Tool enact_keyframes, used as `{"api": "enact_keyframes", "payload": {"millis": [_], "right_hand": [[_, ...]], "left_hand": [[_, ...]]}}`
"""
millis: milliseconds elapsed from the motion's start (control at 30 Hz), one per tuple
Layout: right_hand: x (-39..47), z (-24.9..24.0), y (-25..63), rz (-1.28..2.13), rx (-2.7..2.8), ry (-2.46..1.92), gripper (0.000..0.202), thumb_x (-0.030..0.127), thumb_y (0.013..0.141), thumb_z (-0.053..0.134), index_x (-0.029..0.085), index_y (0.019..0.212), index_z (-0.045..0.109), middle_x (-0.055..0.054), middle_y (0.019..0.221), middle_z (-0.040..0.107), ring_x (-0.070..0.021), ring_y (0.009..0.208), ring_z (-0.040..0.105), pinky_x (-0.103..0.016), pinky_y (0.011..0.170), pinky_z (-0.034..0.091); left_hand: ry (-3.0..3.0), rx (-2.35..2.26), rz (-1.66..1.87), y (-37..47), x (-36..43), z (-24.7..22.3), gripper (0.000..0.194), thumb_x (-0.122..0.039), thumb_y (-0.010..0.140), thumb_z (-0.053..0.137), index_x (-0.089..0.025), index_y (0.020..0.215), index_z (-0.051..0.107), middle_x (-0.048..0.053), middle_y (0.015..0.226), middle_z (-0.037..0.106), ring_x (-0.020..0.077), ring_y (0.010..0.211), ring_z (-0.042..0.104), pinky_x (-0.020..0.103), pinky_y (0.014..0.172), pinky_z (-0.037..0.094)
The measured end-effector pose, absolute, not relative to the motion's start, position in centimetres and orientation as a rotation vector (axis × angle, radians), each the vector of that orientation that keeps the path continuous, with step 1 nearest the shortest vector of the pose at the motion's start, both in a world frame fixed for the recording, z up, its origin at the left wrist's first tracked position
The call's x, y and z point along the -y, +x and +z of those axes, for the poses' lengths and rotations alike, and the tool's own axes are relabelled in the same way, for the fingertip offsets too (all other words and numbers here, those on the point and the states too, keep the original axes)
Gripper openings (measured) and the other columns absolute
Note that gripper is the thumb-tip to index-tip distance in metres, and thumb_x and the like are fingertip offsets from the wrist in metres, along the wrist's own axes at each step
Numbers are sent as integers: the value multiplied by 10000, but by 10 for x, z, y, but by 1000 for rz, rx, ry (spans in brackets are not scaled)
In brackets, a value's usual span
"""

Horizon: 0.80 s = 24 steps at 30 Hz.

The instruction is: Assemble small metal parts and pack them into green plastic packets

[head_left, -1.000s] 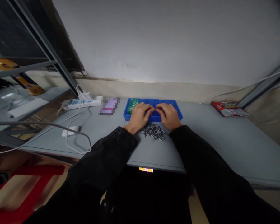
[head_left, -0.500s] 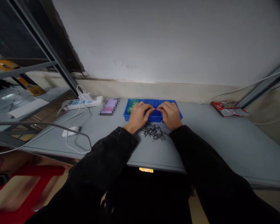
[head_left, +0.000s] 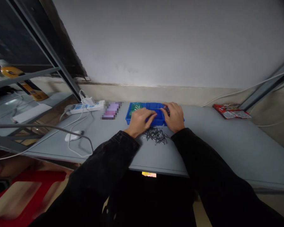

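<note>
A blue divided tray (head_left: pixel 128 119) stands on the grey table, with small green plastic pieces (head_left: pixel 136 107) in its left compartment. My left hand (head_left: pixel 140 121) is closed over the tray's front left, thumb and forefinger pinched; whatever they hold is too small to make out. Over the right part of the tray, my right hand (head_left: pixel 174 117) is curled, its thumb and forefinger on something tiny. Some dark pieces show inside the curl of those fingers. Just in front of the tray, below both hands, lies a loose pile of thin dark metal screw-like pieces (head_left: pixel 156 135).
At the left are a white power strip (head_left: pixel 85 107) with cables, a white plug-like device (head_left: pixel 73 135) and a blurred-out phone-shaped item (head_left: pixel 111 110). A red snack packet (head_left: pixel 231 111) lies at the far right. Wall behind; red stool (head_left: pixel 33 201) below left.
My hands were fingertip to fingertip with a small thing between them. They have now parted slightly, the left one moving down a little. The pile looks unchanged.
</note>
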State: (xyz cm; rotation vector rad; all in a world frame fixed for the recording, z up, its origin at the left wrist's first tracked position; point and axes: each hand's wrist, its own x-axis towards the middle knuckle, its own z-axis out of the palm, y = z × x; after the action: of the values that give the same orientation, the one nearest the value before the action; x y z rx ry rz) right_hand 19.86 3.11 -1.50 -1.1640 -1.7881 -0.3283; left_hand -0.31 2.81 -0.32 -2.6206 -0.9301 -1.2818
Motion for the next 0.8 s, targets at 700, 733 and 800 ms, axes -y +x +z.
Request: {"api": "enact_keyframes", "payload": {"millis": [700,733,800], "right_hand": [[-26,-13,196,-294,1887,-1108,211,297,1025,477,198,973,656,-60,942,679,-230,935,602,-387,862,398],[-25,-13,196,-298,1882,-1107,219,300,1029,468,197,975,654,-58,936,678,-227,929,601,-384,860,396],[-24,-12,195,-307,1880,-1102,241,309,1038,447,196,973,650,-59,934,680,-226,918,598,-380,853,394]], "left_hand": [[-3163,824,-626,9,-17,-9,130,-289,945,616,-216,919,720,-8,629,628,150,540,570,268,585,410],[-3165,863,-658,8,-17,-8,148,-304,962,596,-208,939,706,-16,613,609,142,524,547,264,577,399],[-3173,931,-745,8,-18,-4,178,-326,990,560,-189,988,674,-30,603,582,129,513,515,256,569,386]]}}
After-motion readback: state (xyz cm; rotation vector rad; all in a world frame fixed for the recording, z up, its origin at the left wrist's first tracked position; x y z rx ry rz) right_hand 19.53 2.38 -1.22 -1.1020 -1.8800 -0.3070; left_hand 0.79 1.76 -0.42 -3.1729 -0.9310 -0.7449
